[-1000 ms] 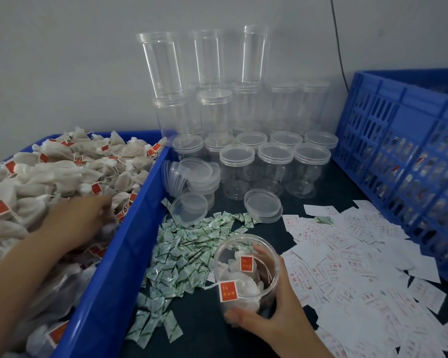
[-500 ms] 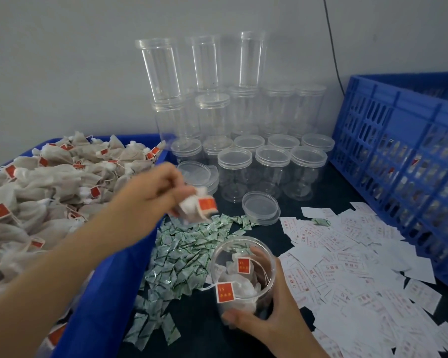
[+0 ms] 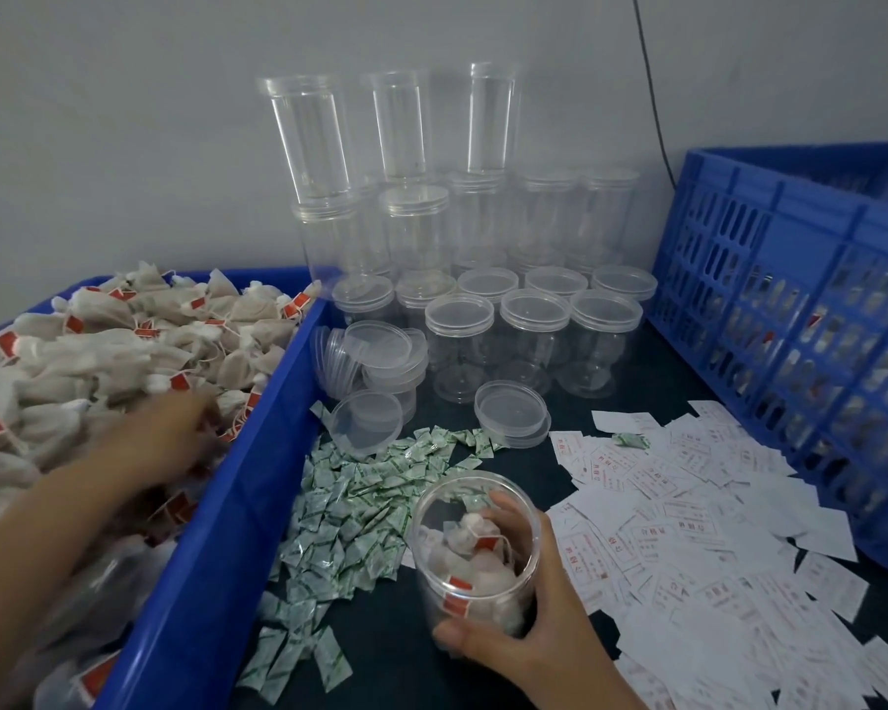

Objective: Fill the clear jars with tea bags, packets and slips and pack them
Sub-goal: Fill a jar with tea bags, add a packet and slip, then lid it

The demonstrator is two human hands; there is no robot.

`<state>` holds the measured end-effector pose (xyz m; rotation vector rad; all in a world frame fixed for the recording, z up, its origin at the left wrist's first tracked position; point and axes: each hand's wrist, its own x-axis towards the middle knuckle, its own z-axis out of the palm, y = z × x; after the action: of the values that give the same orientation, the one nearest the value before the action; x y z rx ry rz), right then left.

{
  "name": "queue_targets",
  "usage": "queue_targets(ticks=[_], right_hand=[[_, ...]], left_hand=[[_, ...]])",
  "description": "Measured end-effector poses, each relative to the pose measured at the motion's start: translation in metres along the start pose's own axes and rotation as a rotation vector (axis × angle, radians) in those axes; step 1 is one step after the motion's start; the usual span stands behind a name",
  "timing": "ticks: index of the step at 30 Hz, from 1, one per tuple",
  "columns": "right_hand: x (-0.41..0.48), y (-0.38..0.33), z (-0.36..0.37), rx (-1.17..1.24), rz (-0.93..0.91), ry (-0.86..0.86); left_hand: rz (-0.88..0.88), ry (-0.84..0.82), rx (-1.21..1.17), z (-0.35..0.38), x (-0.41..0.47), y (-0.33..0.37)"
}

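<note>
**Another tea bag in, and the hand is back at the bin**

Closest to me, the right hand (image 3: pixel 524 622) wraps the open jar (image 3: pixel 475 550) from the side, thumb across its front, gripping it firmly. Half a second ago the left hand hung near its mouth with a tea bag. That bag now seems to lie inside with the others, so the jar is filling but looks far from full. The left hand (image 3: pixel 160 443) has gone back into the blue bin (image 3: pixel 237 504), palm down on the heaped tea bags (image 3: pixel 124 345) (too blurred to tell whether its fingers have closed on one). Beyond lie green packets (image 3: pixel 360 504) and white slips (image 3: pixel 688 530), then loose lids (image 3: pixel 511 417) and lidded empty jars (image 3: pixel 534 340).
</note>
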<state>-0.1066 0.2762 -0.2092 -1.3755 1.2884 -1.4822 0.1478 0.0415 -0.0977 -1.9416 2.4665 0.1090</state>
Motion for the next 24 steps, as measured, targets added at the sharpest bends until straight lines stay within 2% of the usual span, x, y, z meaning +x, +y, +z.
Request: queue_targets(ticks=[2, 4, 8, 10, 12, 16, 18, 20, 22, 24], right_hand=[[-0.001, 0.001, 0.001, -0.003, -0.009, 0.0], [-0.001, 0.001, 0.0, -0.011, -0.017, 0.006], [-0.001, 0.001, 0.001, -0.031, -0.026, 0.016], [-0.001, 0.001, 0.001, -0.033, -0.033, 0.017], [0.0, 0.001, 0.001, -0.035, -0.035, 0.019], [0.0, 0.0, 0.001, -0.035, -0.025, 0.016], [0.0, 0.0, 0.001, -0.038, -0.021, 0.015], [0.0, -0.001, 0.002, -0.037, -0.018, 0.013], [0.0, -0.002, 0.002, -0.031, -0.026, 0.013], [0.0, -0.003, 0.002, -0.02, -0.034, 0.012]], left_hand=[[0.022, -0.154, 0.249, 0.016, -0.003, -0.006], [0.044, -0.169, 0.392, 0.02, -0.005, 0.001], [0.061, -0.126, 0.418, 0.019, -0.003, 0.006], [0.069, -0.069, 0.241, 0.018, -0.001, 0.0], [0.075, 0.049, -0.075, 0.01, -0.005, -0.001], [0.088, 0.424, -0.593, -0.021, -0.018, 0.02], [0.116, 0.392, -0.97, -0.04, -0.031, 0.039], [0.203, 0.278, -1.196, -0.056, -0.049, 0.061], [0.344, 0.179, -1.246, -0.065, -0.07, 0.085], [0.46, 0.119, -1.153, -0.066, -0.09, 0.105]])
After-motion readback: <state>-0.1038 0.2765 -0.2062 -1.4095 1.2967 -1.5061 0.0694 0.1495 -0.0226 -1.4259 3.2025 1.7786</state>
